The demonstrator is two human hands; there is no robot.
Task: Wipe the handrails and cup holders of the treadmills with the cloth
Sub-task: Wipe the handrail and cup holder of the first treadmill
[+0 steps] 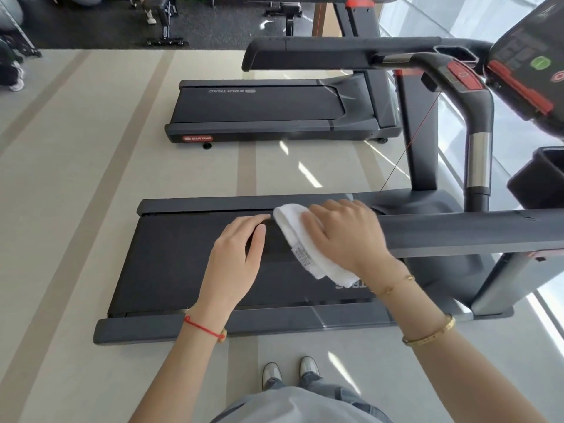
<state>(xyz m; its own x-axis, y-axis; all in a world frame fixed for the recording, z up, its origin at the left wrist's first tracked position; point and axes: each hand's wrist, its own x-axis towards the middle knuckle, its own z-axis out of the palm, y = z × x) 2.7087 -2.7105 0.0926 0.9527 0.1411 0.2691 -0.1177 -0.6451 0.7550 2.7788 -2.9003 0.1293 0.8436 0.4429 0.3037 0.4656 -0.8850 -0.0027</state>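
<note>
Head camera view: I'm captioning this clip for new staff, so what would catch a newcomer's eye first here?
The white cloth in the middle, pressed by the right hand onto the end of the near handrail, with the left hand beside it. Next, the red safety key on the console at upper right. A second treadmill stands beyond on the pale floor.

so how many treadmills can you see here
3: the near treadmill under the hands, a second beyond it, and part of a third at the top edge; more may be hidden.

Cloth hides handrail end; label unreadable
</note>
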